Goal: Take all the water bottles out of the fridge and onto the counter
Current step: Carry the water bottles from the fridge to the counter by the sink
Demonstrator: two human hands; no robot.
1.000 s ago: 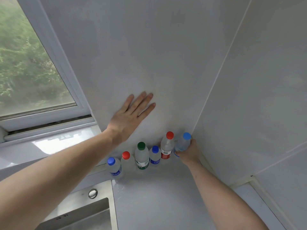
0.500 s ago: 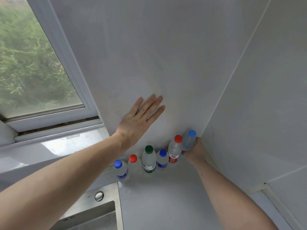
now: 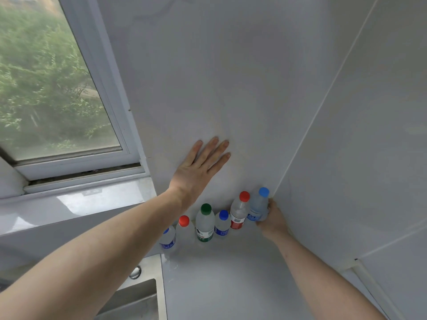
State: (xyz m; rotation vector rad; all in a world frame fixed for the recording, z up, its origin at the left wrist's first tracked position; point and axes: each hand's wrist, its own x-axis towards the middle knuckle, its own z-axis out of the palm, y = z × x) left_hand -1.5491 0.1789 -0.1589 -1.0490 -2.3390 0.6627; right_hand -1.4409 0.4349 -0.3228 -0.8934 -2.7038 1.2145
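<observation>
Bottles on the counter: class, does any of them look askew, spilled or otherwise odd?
No spill or damage shows. The six stand in a row along the wall. Only the end bottle with the light blue cap, in the corner, leans slightly, because the right hand grips it. The left hand lies flat on the wall.

Window (image 3: 53, 88) onto green trees, steel sink (image 3: 138, 299) with round fitting, white wall tiles (image 3: 231, 77)
</observation>
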